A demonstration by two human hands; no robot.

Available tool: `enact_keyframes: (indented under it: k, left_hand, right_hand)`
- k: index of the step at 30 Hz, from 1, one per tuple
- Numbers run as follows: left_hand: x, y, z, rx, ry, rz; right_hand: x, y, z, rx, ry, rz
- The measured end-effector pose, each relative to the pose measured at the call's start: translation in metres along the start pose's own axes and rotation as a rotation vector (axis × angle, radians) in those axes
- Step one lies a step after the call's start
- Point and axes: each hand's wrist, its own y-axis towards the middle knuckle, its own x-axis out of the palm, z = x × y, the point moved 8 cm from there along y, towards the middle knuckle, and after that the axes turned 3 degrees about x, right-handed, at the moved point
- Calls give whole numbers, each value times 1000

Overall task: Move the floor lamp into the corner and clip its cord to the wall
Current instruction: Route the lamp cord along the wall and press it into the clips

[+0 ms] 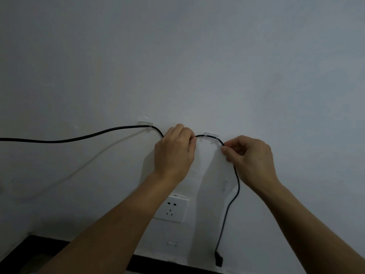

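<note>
A black cord (83,137) runs in from the left edge along the pale wall. It passes through a clear clip (145,124), then through a second clear clip (211,135). My left hand (174,150) pinches the cord between the two clips. My right hand (250,155) pinches it just right of the second clip. Below my right hand the cord hangs down, ending in a black plug (218,260) near the floor. The floor lamp is out of view.
A white wall socket (173,209) sits below my left hand, with nothing plugged in. Another clear clip (172,243) is stuck to the wall under the socket. A dark skirting board (158,264) runs along the wall's base.
</note>
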Motion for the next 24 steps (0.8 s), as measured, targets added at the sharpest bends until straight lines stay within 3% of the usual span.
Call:
enact_keyframes:
  k: [8,10,14,16,19,24]
  left_hand:
    - [12,-38,-9,-88,-126,-20]
    - [41,-74,-9,-188,-233,-193]
    - [122,-162,6,-538,-674,-762]
    - [140,-190,20,-644,-802,-923]
    - [145,-206,28,-689,-856,-968]
    - [136,-204,28,-728,-880,-897]
  right_hand:
    - [-5,-2,18,75,-163,-124]
    - [-6,-3,22,81,-120,-137]
    - [-6,-4,33,149,29,-153]
    - [-5,-6,37,162,98,-145]
    - [4,-12,43,170,103,-185]
    - [23,-23,52,139,-59,-310]
